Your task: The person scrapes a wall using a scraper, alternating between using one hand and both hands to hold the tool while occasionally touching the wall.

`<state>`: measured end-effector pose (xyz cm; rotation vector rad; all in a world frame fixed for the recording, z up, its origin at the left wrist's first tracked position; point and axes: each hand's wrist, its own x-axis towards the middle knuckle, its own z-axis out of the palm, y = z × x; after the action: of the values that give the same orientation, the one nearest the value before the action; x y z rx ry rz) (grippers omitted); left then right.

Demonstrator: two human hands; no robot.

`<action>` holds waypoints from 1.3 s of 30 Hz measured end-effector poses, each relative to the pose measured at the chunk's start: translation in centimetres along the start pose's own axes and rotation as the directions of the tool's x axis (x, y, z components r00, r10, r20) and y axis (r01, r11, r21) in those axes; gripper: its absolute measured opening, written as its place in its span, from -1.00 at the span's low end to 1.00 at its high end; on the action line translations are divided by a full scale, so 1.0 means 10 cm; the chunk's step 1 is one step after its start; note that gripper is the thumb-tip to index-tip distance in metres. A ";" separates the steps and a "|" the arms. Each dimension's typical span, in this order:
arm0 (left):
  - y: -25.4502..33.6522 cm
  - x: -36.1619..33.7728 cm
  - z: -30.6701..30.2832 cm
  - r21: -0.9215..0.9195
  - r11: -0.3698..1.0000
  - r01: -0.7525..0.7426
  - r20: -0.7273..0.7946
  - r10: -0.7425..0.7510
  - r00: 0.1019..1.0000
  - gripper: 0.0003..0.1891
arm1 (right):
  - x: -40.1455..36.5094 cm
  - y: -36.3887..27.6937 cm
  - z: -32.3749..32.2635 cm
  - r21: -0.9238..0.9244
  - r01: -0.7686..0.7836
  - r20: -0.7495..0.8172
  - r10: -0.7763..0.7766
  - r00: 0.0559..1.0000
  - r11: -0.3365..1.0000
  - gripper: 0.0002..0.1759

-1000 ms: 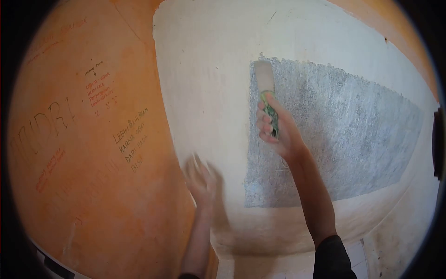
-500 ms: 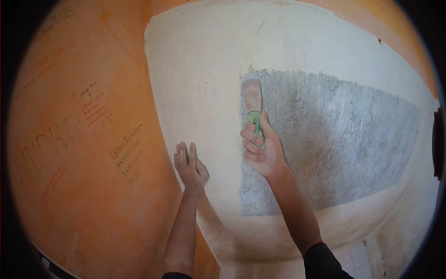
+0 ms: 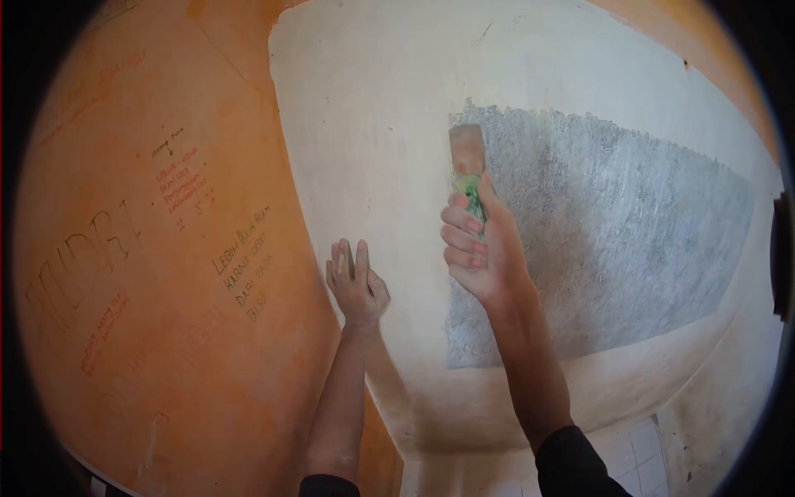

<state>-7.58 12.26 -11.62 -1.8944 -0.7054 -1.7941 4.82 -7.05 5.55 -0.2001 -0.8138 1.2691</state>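
My right hand [image 3: 484,248] is wrapped round the green handle of a scraper [image 3: 467,151] with a broad, rust-brown blade. The blade points up and overlaps the upper left edge of a rough grey patch [image 3: 613,232] on the wall. Lower and to the left, my left hand [image 3: 358,286] has its fingers stretched upward, palm toward the white wall [image 3: 373,166], near the border with the orange wall. Nothing shows in that hand.
At left an orange wall [image 3: 166,348] carries handwriting in black and red. White tiles [image 3: 642,451] show low on the right. A dark object [image 3: 779,257] stands at the far right edge.
The view has shifted a little, so the wall and both hands appear further right and slightly higher. The scraper stays in my right hand at the grey patch's upper left edge.
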 end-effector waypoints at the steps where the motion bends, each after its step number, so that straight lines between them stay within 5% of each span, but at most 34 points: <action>1: 0.01 0.02 0.02 0.007 1.000 0.003 -0.006 -0.003 1.000 -0.46 | -0.03 0.00 -0.01 0.028 -0.016 -0.014 0.017 1.000 0.999 -0.50; 25: -0.04 -0.03 0.02 0.005 1.000 -0.004 0.001 0.004 1.000 -0.42 | -0.05 0.09 0.01 -0.006 0.051 -0.117 -0.051 0.992 0.999 -0.47; 39: -0.01 -0.04 0.04 0.019 1.000 0.005 -0.036 -0.004 0.999 -0.40 | -0.01 -0.05 -0.03 -0.017 0.021 -0.021 -0.021 1.000 1.000 -0.49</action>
<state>-7.37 12.52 -12.09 -1.8455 -0.7123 -1.8127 5.43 -7.25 5.54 -0.2170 -0.8066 1.2388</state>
